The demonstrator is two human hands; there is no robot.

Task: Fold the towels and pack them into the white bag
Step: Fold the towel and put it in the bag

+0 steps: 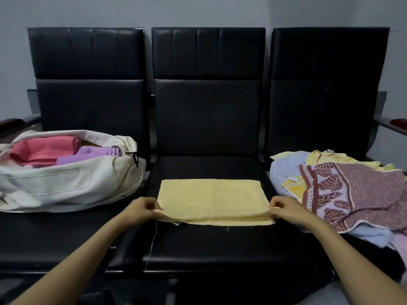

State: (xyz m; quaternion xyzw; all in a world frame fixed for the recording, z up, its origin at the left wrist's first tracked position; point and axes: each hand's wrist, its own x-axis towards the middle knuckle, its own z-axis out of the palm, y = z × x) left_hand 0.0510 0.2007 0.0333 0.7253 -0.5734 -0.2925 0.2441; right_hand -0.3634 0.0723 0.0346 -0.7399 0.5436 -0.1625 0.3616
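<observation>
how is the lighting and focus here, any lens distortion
Head view: dim, flat light, so the black seats lose detail; the wide lens tilts the outer seat backs; the left end of the white bag is blurred, the yellow towel sharp.

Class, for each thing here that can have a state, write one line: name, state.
white bag: open, partly filled
pink towel: packed inside bag
purple towel: packed inside bag
yellow towel: folded, lying flat
towel pile: unfolded, heaped
left hand: pinching yellow towel
right hand: pinching yellow towel
</observation>
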